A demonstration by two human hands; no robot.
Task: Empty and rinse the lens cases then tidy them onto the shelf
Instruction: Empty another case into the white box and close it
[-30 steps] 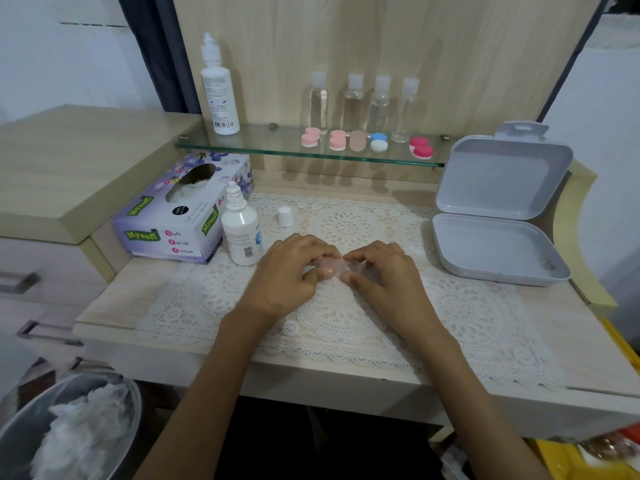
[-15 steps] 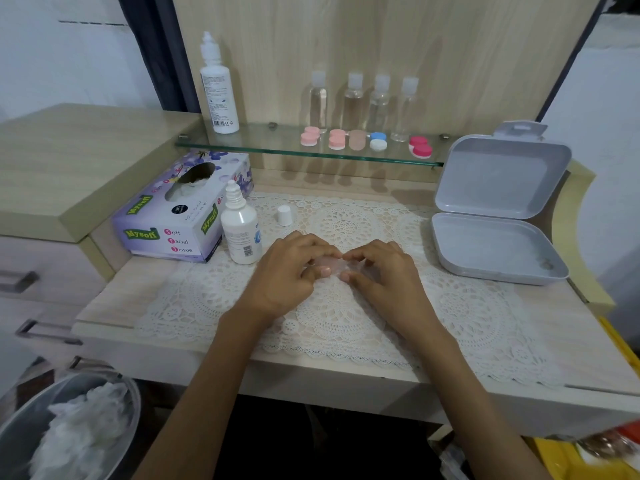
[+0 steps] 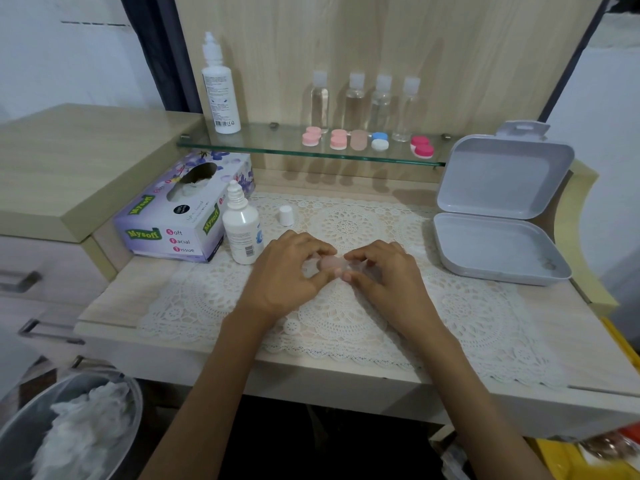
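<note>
A pale pink translucent lens case (image 3: 331, 262) lies on the lace mat (image 3: 346, 320) at the middle of the desk. My left hand (image 3: 289, 271) pinches its left end and my right hand (image 3: 384, 275) pinches its right end; fingers hide most of it. On the glass shelf (image 3: 263, 138) behind stand several other lens cases: two pink ones (image 3: 311, 136) (image 3: 338, 139), a beige one (image 3: 358, 140), a blue and white one (image 3: 379, 141) and a magenta one (image 3: 422, 147).
An uncapped small solution bottle (image 3: 241, 230) stands left of my hands, its white cap (image 3: 286, 215) behind them. A tissue box (image 3: 180, 209) sits at left, an open grey box (image 3: 498, 220) at right. Clear bottles (image 3: 353, 100) and a tall white bottle (image 3: 221, 88) stand on the shelf. A bin (image 3: 65, 431) holds tissues at lower left.
Both hands stay on the lens case in the same spot; the fingers have shifted only slightly.
</note>
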